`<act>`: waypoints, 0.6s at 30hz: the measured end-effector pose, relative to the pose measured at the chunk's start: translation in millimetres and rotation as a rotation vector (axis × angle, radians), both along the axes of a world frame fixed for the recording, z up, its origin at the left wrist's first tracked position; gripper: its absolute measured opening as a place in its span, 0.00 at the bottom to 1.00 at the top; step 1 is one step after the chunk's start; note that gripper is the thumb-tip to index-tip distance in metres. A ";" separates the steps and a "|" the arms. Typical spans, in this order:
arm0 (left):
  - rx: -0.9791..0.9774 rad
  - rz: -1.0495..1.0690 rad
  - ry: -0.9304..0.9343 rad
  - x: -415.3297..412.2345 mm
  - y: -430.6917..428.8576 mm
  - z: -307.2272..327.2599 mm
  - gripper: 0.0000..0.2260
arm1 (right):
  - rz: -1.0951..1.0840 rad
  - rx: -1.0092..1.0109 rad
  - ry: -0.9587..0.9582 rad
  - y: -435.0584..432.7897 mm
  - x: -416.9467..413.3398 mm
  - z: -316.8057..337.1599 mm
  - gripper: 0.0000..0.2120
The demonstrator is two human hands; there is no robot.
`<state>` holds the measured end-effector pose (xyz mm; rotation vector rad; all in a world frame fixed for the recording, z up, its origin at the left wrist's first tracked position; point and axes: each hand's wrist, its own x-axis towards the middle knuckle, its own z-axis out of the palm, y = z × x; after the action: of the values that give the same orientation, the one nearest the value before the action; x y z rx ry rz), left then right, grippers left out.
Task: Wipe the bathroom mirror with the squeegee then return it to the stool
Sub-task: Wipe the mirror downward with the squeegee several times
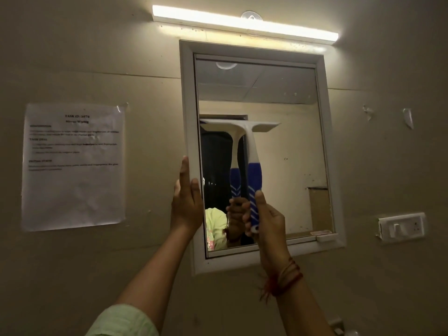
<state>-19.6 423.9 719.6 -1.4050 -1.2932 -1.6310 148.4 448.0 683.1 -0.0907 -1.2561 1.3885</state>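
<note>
Right hand [263, 218] has the squeegee [251, 166] gripped by its blue handle, blade up top against the mirror [278, 154] glass, roughly mid-height. Left hand [188, 202] is flat on the mirror's white frame [191, 132], fingers straight. Taped sheet [74, 166] on the wall to the left, light bar [244, 21] above.

Glossy glass mirror [278, 141] in smooth white plastic frame [189, 117]; plastic squeegee [252, 151]; creased matt paper notice [72, 166].
</note>
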 end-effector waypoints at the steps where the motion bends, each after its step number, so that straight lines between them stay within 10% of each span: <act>1: -0.001 -0.001 0.000 0.7 -0.6 0.0 0.21 | 0.023 -0.020 0.003 -1.3 0.3 -10.4 0.18; 18: 0.009 -0.002 0.006 0.3 -0.5 0.6 0.21 | -0.124 -0.124 -0.116 -7.6 -0.3 -60.0 0.19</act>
<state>-19.3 423.4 720.2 -1.4050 -1.2796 -1.6301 148.1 440.4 623.1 -0.3338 -1.2377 1.3677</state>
